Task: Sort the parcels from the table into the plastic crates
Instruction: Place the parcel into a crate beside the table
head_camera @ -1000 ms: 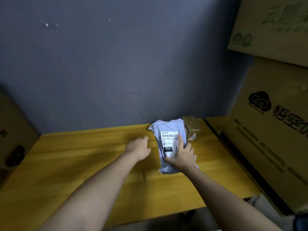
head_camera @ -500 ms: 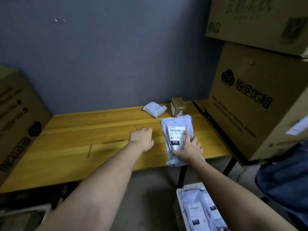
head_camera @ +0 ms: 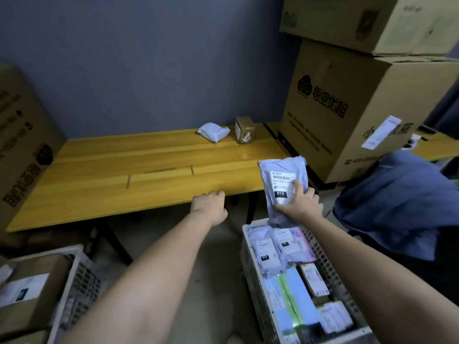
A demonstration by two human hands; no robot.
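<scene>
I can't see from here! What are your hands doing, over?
Right hand grips grey mailer, held above right crate. Left hand rests at table edge, holding nothing. Small bag and small box remain on table. Nothing blocking.

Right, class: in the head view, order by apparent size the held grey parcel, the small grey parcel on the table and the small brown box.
1. Held grey parcel, though it is nearer the camera.
2 and 3. Small grey parcel and small brown box look alike; no ranking.
</scene>
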